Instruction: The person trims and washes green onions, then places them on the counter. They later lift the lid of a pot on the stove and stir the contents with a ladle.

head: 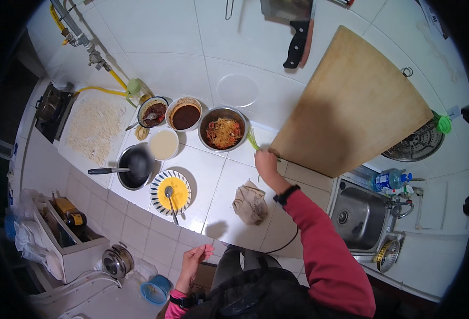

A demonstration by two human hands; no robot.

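My right hand point(267, 164) is at the lower left corner of a large wooden cutting board point(354, 99). Its fingers are closed around thin green stalks, probably scallions point(252, 137), whose ends stick out toward a steel bowl of shredded vegetables point(223, 133). A crumpled beige cloth point(251, 202) lies on the white tiled counter below that hand. My left hand point(196, 255) hovers in front of the counter's near edge with loosely curled fingers and nothing visible in it. A plate of beaten egg point(160, 196) with a spoon point(169, 197) stands beyond it.
Bowls of dark sauce point(185, 116), red paste point(154, 111) and pale batter point(164, 144) stand at the wall. Near them are a dark pot point(124, 181) with a ladle point(106, 170) and a floured board point(94, 131). A cleaver point(297, 44) hangs above; a sink point(358, 215) lies right.
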